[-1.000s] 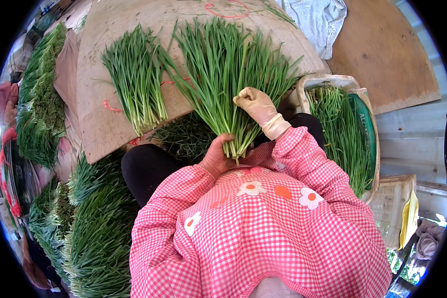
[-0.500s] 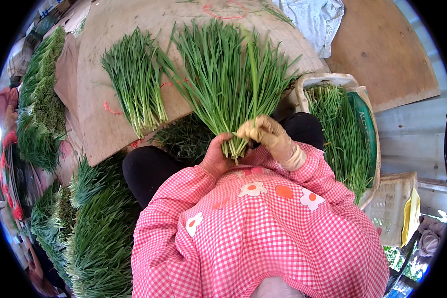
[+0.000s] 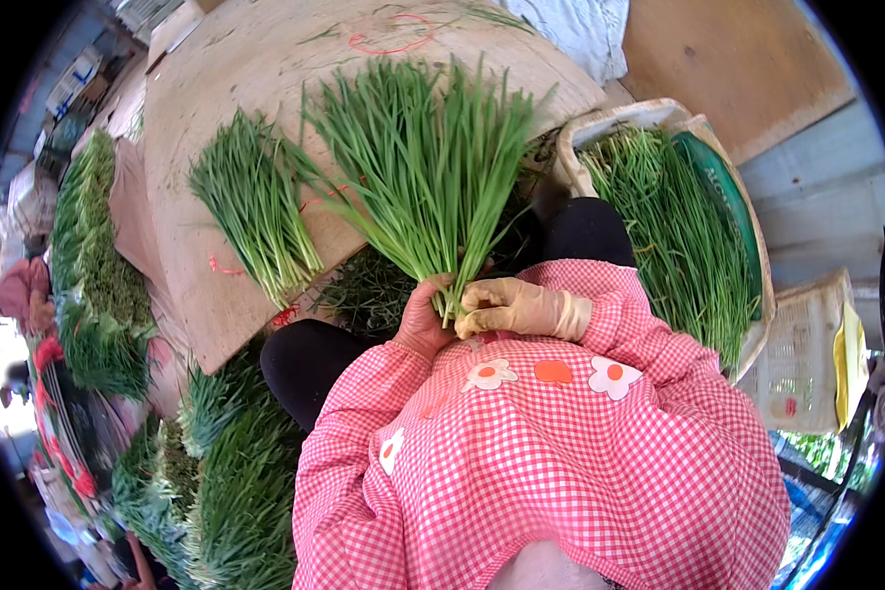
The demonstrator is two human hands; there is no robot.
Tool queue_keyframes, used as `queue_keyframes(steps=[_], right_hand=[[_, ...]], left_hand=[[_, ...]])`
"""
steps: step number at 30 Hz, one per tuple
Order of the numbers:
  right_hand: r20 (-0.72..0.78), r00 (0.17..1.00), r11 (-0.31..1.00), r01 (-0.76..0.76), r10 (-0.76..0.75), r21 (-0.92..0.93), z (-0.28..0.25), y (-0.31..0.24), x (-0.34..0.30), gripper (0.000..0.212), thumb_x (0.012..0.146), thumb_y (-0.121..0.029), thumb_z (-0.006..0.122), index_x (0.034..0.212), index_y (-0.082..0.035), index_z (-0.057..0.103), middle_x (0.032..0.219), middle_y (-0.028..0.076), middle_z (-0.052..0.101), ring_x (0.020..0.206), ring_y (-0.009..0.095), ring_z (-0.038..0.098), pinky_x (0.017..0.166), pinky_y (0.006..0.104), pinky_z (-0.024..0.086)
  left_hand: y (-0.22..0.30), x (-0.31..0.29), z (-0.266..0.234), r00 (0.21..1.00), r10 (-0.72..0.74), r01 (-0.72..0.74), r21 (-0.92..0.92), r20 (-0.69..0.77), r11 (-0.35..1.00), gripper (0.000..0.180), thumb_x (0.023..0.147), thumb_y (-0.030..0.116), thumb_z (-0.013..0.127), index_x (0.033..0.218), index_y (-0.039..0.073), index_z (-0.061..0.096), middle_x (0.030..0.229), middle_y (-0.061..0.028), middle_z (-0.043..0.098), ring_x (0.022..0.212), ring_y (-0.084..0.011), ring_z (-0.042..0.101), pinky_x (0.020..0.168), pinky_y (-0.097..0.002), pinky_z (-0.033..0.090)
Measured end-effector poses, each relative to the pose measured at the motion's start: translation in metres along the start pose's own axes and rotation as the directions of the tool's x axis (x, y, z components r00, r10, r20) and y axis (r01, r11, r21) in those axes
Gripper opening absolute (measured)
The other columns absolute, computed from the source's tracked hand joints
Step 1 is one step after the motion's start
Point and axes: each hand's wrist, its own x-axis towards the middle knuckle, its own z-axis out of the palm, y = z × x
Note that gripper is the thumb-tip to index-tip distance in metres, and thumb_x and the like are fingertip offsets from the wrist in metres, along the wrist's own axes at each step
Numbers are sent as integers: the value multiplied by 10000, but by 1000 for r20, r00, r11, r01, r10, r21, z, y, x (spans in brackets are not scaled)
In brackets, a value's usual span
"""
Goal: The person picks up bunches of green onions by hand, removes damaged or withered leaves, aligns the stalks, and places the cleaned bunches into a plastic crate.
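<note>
A fanned bunch of garlic chives (image 3: pixel 428 167) stands between my hands, green leaves pointing away from me and pale stem ends toward my body. My bare left hand (image 3: pixel 426 317) is closed around the lower stems from the left. On the right, my right hand (image 3: pixel 511 307) wears a pale tan glove; its curled fingers press on the stem ends beside my left hand. The palm side of the glove is hidden. Left of the bunch, a smaller bundle of garlic chives (image 3: pixel 256 206) lies on the wooden board (image 3: pixel 202 305), its leaf tips touching the larger one.
A white crate (image 3: pixel 577 175) full of chives, with a green bag (image 3: pixel 723 211) inside, stands at my right. Large heaps of chives (image 3: pixel 246 472) lie at my left. Red string (image 3: pixel 393 49) and a pale cloth (image 3: pixel 585 34) rest toward the board's far side.
My right hand has come down from the bunch's right side to the stem ends. The pale leaf that stood up blurred among the others no longer shows. The whole view has shifted slightly.
</note>
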Motion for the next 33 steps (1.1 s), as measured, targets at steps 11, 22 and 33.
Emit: queue_keyframes(steps=[11,22,33], right_hand=[[435,900,914,-181,5,364,9,-24,-15,161,849,-126,550,733,-64,459,673,39,507,637,134,482,662,287,380],[-535,773,-105,-534,340,-839,-35,1,13,381,743,-334,625,976,-34,654,943,176,648,914,317,621,781,399,489],[-236,968,977,32,-82,-211,-12,1,44,889,735,-400,709,1396,-73,212,1379,150,318,1295,238,270,1062,301,193]], left_hand=[[24,3,-2,990,42,-21,-147,138,989,408,753,35,572,1142,114,477,1098,-159,493,682,-126,486,678,-296,450],[37,0,-4,997,60,-63,58,47,996,457,816,123,594,1213,-10,412,1117,-172,505,696,-119,474,668,-289,436],[21,15,-14,898,438,-165,888,-45,429,398,731,69,613,1121,36,542,1031,-60,599,897,-175,577,797,-287,455]])
